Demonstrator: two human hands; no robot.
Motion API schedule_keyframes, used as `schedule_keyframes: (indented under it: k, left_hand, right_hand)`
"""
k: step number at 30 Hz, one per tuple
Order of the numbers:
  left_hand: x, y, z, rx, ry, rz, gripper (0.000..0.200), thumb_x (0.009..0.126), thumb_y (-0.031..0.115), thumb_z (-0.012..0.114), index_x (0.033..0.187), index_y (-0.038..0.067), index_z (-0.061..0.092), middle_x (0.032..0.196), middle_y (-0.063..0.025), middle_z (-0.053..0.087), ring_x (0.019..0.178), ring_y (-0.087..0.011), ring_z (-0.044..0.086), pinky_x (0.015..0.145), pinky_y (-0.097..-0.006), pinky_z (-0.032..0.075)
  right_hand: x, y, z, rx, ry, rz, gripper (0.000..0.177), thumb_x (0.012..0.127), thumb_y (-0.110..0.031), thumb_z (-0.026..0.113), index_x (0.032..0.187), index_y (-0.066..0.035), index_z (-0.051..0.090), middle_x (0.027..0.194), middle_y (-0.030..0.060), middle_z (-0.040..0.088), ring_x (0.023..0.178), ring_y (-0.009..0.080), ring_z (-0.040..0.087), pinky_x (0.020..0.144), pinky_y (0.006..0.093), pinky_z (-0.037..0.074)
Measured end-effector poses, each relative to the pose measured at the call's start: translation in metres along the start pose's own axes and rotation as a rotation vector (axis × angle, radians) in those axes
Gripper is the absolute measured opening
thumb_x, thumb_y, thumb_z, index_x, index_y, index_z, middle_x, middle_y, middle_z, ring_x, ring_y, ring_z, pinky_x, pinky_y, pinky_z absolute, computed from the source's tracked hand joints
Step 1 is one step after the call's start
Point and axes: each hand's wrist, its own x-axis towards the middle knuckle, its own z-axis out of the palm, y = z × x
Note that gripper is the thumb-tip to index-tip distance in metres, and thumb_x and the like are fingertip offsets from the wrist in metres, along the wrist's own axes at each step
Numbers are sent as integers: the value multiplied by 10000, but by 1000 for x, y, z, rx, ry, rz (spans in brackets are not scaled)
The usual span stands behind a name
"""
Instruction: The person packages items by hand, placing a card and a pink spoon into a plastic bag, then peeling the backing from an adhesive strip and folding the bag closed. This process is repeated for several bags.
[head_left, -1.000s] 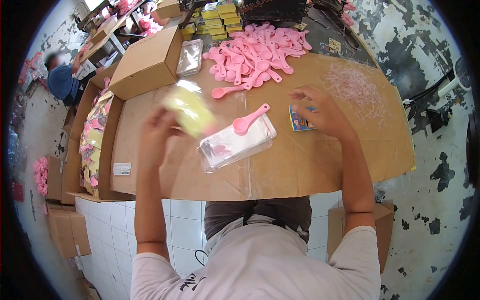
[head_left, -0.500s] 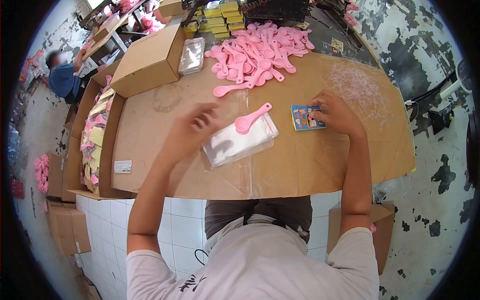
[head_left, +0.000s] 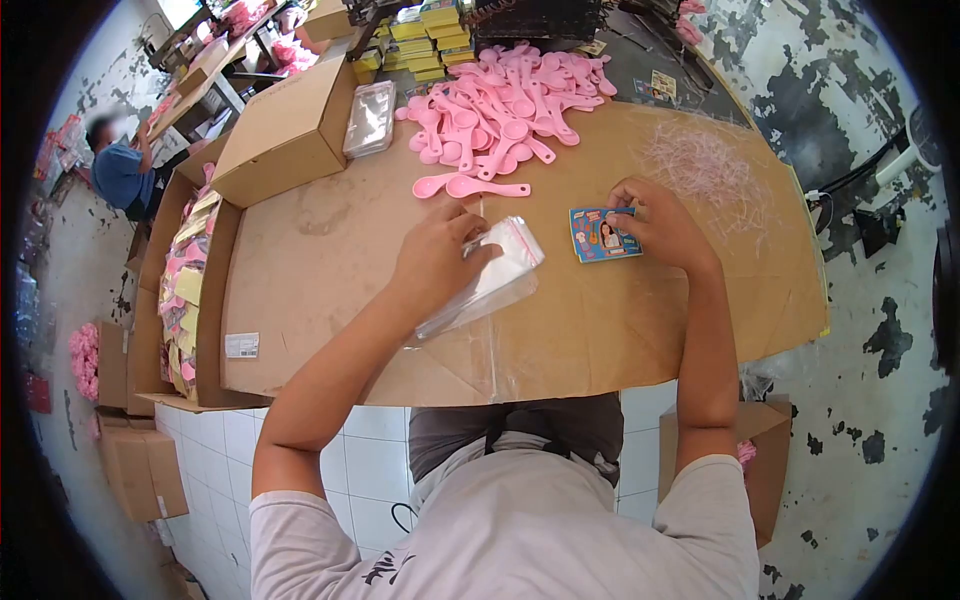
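My left hand (head_left: 437, 254) rests on the stack of clear plastic bags (head_left: 500, 270), its fingers curled over the upper part; whether it pinches a bag is too small to tell. My right hand (head_left: 655, 222) grips the upper right edge of a small stack of blue printed cards (head_left: 592, 240) on the cardboard. Beyond the bags, a pink spoon (head_left: 490, 187) lies sideways, its bowl beside another spoon at the front of the pink spoon pile (head_left: 510, 105).
An open box of packed items (head_left: 187, 290) stands at the left, beside a closed carton (head_left: 285, 130) and more bags (head_left: 370, 120). Shredded strands (head_left: 710, 175) lie right. Yellow stacks (head_left: 425, 40) stand behind. A person (head_left: 122, 172) sits far left.
The pink spoon has gone from the bags to the front of the pile. My left hand has moved right and down onto the bags. My right hand stays at the cards.
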Motion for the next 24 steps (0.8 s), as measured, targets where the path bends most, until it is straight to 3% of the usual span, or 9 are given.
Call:
schedule_keyframes:
  k: [4, 8, 13, 17, 20, 23, 24]
  left_hand:
    - [4, -7, -6, -300, -150, -257, 151, 886, 142, 787, 959, 22, 733, 963, -55, 680, 827, -110, 630, 711, -289, 499]
    - [3, -7, -9, -448, -128, -251, 127, 936, 111, 741, 1023, 27, 707, 914, -20, 676, 797, -65, 591, 680, -246, 464]
    - [7, -22, 5, -834, 118, -126, 196, 1013, 93, 642, 1180, -6, 613, 851, -18, 675, 724, -77, 588, 661, -264, 496]
    - [9, -24, -11, -930, 17, -287, 201, 1054, 106, 580, 1222, -4, 578, 881, -2, 677, 755, -52, 589, 679, -236, 498]
    - [6, -26, -8, -924, -76, -280, 194, 1064, 132, 573, 1216, 13, 592, 899, 3, 677, 789, -53, 606, 686, -241, 504]
    - [0, -14, -3, -744, -61, -206, 181, 1057, 120, 580, 1201, 12, 601, 924, -10, 680, 811, -73, 615, 691, -258, 505]
    - [-1, -18, 4, -700, -37, -149, 175, 1054, 117, 583, 1192, 12, 604, 937, -14, 679, 822, -81, 618, 700, -264, 505]
  right_hand:
    - [-1, -12, 1, 167, -20, -25, 193, 915, -128, 732, 1058, -9, 681, 996, 80, 677, 908, 191, 627, 854, 334, 490]
    - [1, -24, 30, 521, -135, -124, 193, 966, -166, 697, 1081, -11, 686, 1010, 60, 685, 929, 174, 628, 871, 327, 496]
    - [-2, -55, 70, 226, -146, -233, 196, 964, -165, 687, 1075, -4, 667, 1030, 65, 681, 940, 171, 637, 842, 346, 519]
    - [-2, -59, 63, 208, -118, -211, 162, 941, -112, 667, 1049, 6, 643, 1040, 85, 672, 936, 210, 650, 830, 367, 536]
    - [-1, -40, 54, 526, -97, -157, 130, 910, -52, 630, 1022, 14, 630, 1035, 103, 680, 933, 236, 658, 822, 387, 545]
    - [-1, -50, 60, 612, 24, -433, 124, 884, -11, 594, 1003, 9, 623, 1030, 106, 692, 951, 234, 669, 821, 397, 549]
    - [-1, -53, 65, 560, -8, -434, 129, 884, -20, 600, 1007, 9, 625, 1040, 113, 696, 967, 244, 674, 832, 396, 550]
